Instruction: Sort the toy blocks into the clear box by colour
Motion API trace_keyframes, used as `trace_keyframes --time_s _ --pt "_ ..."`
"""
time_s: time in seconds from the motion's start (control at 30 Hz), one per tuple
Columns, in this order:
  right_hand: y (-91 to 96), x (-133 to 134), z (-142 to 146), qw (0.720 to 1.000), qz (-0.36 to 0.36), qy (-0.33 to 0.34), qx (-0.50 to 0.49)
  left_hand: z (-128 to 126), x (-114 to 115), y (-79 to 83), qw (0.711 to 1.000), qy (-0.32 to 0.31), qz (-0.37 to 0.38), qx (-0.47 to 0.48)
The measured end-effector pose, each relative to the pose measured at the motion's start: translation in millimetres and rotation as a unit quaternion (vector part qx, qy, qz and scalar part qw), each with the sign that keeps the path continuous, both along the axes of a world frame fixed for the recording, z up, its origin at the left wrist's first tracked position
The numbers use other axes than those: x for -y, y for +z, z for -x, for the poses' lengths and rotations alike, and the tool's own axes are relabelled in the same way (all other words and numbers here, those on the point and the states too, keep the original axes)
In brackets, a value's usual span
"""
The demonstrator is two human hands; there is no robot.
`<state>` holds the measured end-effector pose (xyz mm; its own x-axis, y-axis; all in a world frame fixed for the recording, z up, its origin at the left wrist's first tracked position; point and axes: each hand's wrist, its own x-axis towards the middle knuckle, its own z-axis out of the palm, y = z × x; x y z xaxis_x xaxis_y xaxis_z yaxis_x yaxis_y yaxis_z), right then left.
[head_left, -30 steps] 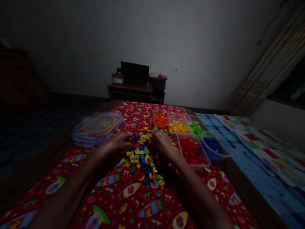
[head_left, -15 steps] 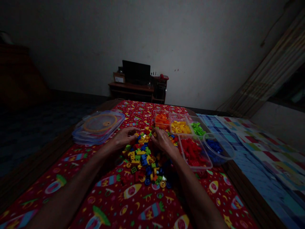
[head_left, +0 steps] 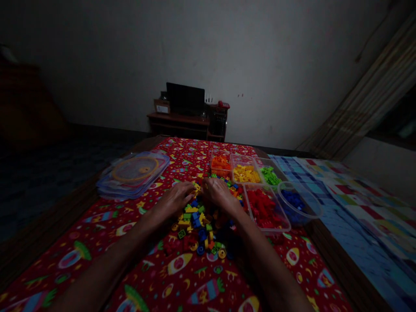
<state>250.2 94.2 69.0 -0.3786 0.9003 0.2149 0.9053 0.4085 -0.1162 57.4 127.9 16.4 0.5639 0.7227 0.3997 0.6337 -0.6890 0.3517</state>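
Observation:
A mixed pile of toy building bricks (head_left: 196,219) in yellow, blue, green, red and orange lies on the red patterned cloth (head_left: 175,286). My left hand (head_left: 178,197) reaches into the far left part of the pile, its fingers bent and closed near some yellow bricks. Close by on the right, my right hand (head_left: 219,193) is over the pile with its fingers curled downward. What either hand holds is hidden or too small to name. Several wheel-like round pieces (head_left: 222,253) lie at the pile's near edge.
Right of the pile stand clear containers of orange bricks (head_left: 221,163), yellow bricks (head_left: 246,173), green bricks (head_left: 270,175), red bricks (head_left: 262,206) and blue bricks (head_left: 292,200). Stacked clear lids (head_left: 133,173) lie at left. A monitor (head_left: 185,99) stands on a desk by the wall.
My left hand has moved slightly right and nearer to me, and its fingers have drawn closer together. My right hand has shifted a little left. The containers stay put.

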Motion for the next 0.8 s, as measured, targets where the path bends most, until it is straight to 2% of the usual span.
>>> trace_keyframes --time_s 0.23,0.37,0.53,0.67,0.73,0.8 --pt "14.7 2.4 -26.9 0.991 0.038 0.023 -0.124 2.0 -0.2 3.0 0.999 0.002 0.031 -0.045" --pt "19.0 -7.5 -51.6 0.981 0.063 -0.012 -0.182 3.4 2.9 4.4 0.999 0.022 0.023 -0.013" --pt "34.3 -38.5 -97.9 0.98 -0.034 -0.115 -0.157 2.7 5.2 9.2 0.998 0.033 0.028 -0.046" --pt "44.0 -56.6 -125.8 0.969 -0.075 -0.2 -0.124 6.1 0.0 4.8 0.996 0.022 0.03 -0.083" --pt "44.1 -54.8 -128.3 0.964 -0.112 -0.207 -0.124 6.7 -1.9 2.9 0.995 0.021 0.033 -0.09" --pt "40.6 -45.2 -121.3 0.961 -0.142 -0.182 -0.152 5.0 -2.0 4.2 0.995 0.032 0.04 -0.084"
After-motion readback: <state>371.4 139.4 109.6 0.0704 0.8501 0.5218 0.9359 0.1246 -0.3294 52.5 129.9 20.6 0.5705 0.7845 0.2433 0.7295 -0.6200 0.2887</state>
